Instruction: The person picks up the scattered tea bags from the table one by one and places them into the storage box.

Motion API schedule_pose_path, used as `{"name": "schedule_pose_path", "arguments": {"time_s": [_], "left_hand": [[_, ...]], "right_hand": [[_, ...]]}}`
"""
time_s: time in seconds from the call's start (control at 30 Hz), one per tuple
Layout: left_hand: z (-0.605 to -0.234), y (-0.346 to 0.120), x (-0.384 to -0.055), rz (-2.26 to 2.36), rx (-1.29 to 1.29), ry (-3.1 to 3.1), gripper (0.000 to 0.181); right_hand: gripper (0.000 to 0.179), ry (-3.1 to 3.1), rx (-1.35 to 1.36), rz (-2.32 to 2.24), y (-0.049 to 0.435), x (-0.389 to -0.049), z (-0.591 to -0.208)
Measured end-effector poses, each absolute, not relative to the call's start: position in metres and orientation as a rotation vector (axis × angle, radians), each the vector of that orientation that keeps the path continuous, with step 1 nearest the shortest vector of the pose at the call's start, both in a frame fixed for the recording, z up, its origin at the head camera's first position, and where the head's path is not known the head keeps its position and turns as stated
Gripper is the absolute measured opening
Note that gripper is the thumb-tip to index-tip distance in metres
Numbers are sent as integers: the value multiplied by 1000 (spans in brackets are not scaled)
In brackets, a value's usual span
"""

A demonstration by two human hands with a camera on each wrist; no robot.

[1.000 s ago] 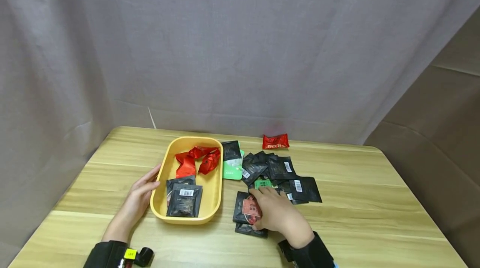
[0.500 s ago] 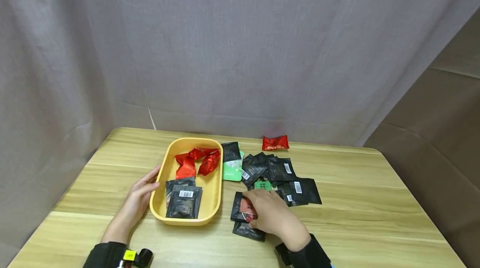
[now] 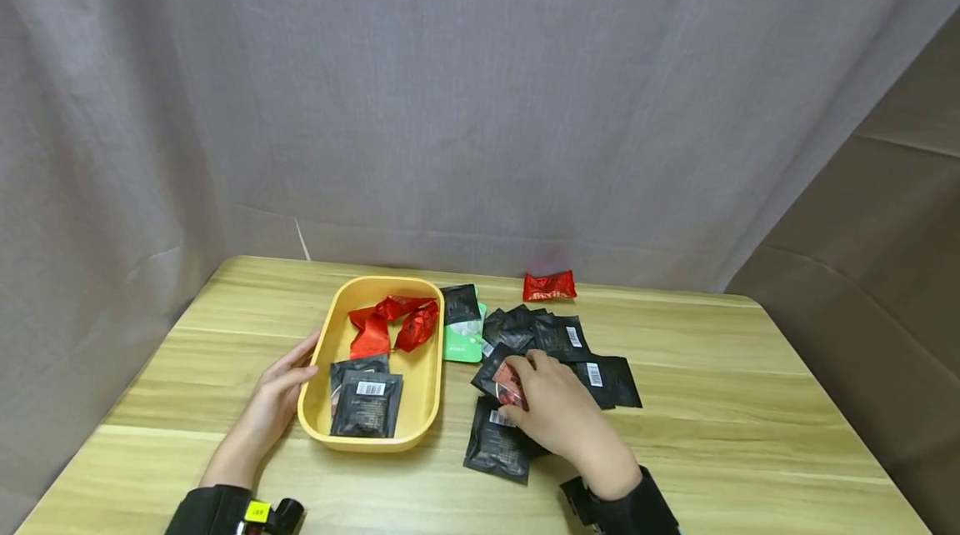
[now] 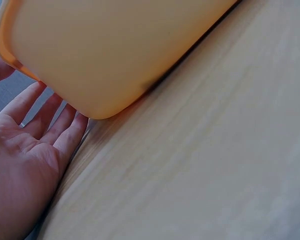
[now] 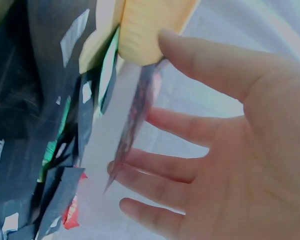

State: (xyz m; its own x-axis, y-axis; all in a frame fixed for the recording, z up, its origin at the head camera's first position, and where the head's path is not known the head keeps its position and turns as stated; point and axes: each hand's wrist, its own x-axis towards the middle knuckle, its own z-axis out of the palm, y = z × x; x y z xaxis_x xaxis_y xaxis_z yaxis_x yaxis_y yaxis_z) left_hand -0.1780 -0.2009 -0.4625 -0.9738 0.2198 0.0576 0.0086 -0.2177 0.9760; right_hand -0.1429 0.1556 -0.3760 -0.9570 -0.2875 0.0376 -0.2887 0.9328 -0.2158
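My right hand (image 3: 558,402) pinches a black sachet with a red picture label (image 3: 489,375) by its edges, thumb on one side and fingertips on the other. In the right wrist view this sachet (image 5: 135,117) stands nearly edge-on, above the other sachets. Just below the hand lies a black sachet with a barcode (image 3: 497,445), overlapping another. My left hand (image 3: 281,385) rests against the left side of a yellow tray (image 3: 429,414). Seen from the left wrist, its nearly straight fingers touch the outer wall of the tray (image 4: 105,55).
Inside the tray are red shiny wrapped pieces (image 3: 417,327) and two black sachets (image 3: 369,408). Right of it lie a green packet (image 3: 463,343) and a spread pile of black sachets (image 3: 562,337). A red wrapped piece (image 3: 550,286) sits near the table's back edge.
My right hand has picked up the red-labelled sachet and raised it, tilting it up and slightly rightward. The barcode sachet underneath has come into view. The left hand stays at the tray.
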Motion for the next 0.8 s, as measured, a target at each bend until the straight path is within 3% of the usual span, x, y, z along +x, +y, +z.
{"name": "schedule_pose_path", "arguments": {"time_s": [0.37, 0.8], "left_hand": [[-464, -202, -177, 2341, 295, 1868, 59], [-464, -201, -178, 2331, 292, 1874, 59]], "right_hand": [[65, -2814, 553, 323, 154, -144, -366], [67, -2685, 831, 300, 104, -130, -379]]}}
